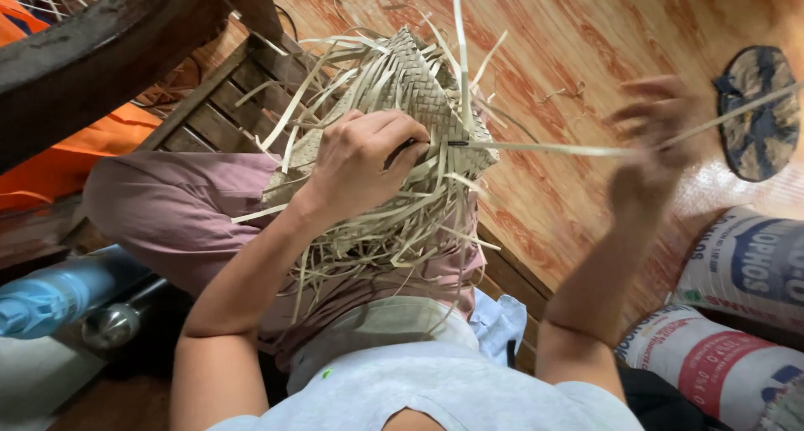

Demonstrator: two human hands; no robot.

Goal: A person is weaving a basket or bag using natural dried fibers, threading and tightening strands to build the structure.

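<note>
Left hand (362, 165) is closed over the half-woven mat (410, 87), pinning it on the lap so the weave stays tight. Right hand (653, 138), blurred, pinches one long strip (544, 149), drawn taut sideways from the mat's edge above the floor (544, 37).

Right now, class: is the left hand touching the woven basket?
Touching. The head view shows the left hand pressed onto the woven basket, fingers curled against its weave.
</note>
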